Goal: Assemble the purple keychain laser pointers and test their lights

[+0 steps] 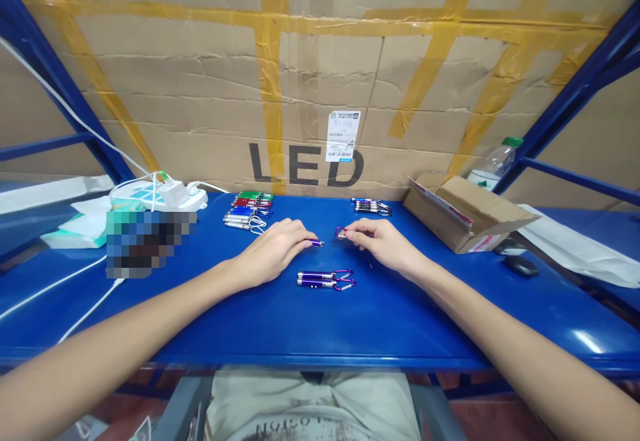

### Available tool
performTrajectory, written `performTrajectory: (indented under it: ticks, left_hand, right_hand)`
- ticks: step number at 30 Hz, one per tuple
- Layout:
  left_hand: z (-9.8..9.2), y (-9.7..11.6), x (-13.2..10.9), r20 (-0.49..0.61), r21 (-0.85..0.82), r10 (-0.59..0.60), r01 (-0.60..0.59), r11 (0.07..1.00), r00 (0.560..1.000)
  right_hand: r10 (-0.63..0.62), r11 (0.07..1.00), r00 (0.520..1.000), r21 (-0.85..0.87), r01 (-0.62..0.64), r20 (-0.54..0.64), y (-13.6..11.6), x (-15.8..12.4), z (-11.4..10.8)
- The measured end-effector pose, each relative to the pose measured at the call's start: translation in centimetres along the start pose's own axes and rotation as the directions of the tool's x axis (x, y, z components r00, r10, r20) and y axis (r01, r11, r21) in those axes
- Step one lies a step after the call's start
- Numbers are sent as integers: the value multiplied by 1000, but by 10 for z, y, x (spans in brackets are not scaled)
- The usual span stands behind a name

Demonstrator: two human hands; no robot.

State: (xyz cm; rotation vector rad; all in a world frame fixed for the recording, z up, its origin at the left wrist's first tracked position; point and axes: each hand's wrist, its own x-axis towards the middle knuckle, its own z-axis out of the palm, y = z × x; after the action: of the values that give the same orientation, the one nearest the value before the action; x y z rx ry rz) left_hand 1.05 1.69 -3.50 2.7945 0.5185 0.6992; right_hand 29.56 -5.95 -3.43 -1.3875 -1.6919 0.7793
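My left hand is closed over a small purple penlight, whose end pokes out past the fingertips. Opposite it, my right hand pinches a purple carabiner clip between thumb and fingers. A short gap separates the clip from the penlight. Just nearer to me, two purple penlights lie side by side on the blue table, their carabiners pointing right. Beyond my left hand sit rows of green, red, blue and silver penlights. Several black and blue penlights lie past my right hand.
On the right are an open cardboard box, a black mouse and a plastic bottle. At left stand a white power strip with cables and a blurred object. A large taped cardboard sheet rises behind the table.
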Motion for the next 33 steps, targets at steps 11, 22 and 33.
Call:
performTrajectory:
  ticks: [11, 22, 33]
  left_hand:
    - [-5, 8, -2, 10, -13, -75, 76, 997, 997]
    - [-4, 11, -1, -3, 18, -16, 16, 1000, 1000]
    - [-4, 15, -1, -64, -18, -24, 23, 1000, 998]
  right_hand:
    - [15, 963, 998, 269, -30, 59, -17, -8, 15]
    - [5, 948, 996, 316, -33, 89, -19, -9, 19]
    - [5, 920, 994, 389, -45, 105, -27, -13, 26]
